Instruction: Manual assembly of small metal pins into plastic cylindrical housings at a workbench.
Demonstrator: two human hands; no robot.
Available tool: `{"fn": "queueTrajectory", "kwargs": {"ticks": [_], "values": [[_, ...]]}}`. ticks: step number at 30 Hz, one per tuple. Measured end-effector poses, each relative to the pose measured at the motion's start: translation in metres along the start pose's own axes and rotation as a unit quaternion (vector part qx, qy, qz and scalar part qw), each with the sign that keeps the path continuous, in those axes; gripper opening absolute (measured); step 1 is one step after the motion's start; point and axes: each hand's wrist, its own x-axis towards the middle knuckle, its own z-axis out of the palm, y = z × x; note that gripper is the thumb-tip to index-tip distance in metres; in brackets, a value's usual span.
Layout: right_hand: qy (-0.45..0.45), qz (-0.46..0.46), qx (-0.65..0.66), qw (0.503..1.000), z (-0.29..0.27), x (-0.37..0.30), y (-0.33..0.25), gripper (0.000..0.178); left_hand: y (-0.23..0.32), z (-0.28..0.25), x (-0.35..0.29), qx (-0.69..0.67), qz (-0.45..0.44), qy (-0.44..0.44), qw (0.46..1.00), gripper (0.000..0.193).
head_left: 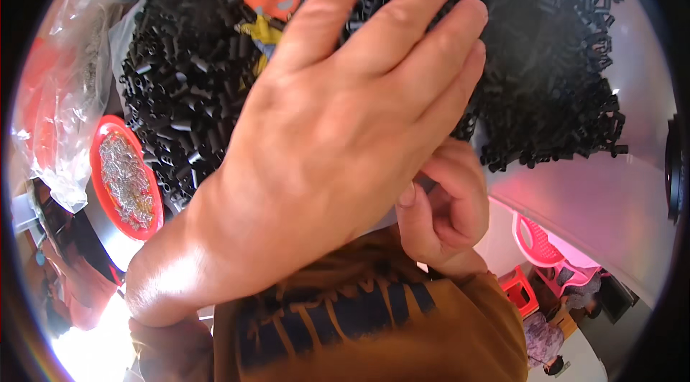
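Note:
My left hand (323, 123) reaches up across the middle, very close to the camera. Its fingers are stretched out and slightly apart, back of the hand uppermost; the thumb is hidden. No object shows in it. Partly behind it, my right hand (453, 202) has its fingers curled in and its thumb bent toward them. Whatever it may hold cannot be made out. Beyond the left hand lies a heap of short black tubes (180, 87). On the far right spreads a pile of small black plastic pieces (553, 73), partly covered by the left fingers.
A red dish (157, 199) of small shiny metal parts stands at the left, near a clear plastic bag (61, 145). Yellow and orange material (266, 30) lies between the piles. Lower right are a pink chair (535, 242), a red stool (519, 292) and other people (544, 339).

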Motion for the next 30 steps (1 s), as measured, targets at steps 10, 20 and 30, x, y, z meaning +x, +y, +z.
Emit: {"fn": "queueTrajectory", "kwargs": {"ticks": [10, 20, 30], "values": [[-0.002, 0.002, 0.006, 1.0, -0.001, -0.007, 0.003, 0.029, -0.019, -0.004, 0.007, -0.11, -0.086, -0.187, 0.972, 0.048], [-0.003, -0.011, 0.016, 1.0, -0.001, -0.005, 0.006, 0.028, -0.054, -0.009, -0.003, -0.092, -0.09, -0.18, 0.975, 0.04], [-0.014, 0.0, 0.033, 0.999, -0.003, -0.006, 0.002, 0.028, -0.004, -0.035, -0.013, -0.175, -0.149, -0.257, 0.939, 0.054]]}}
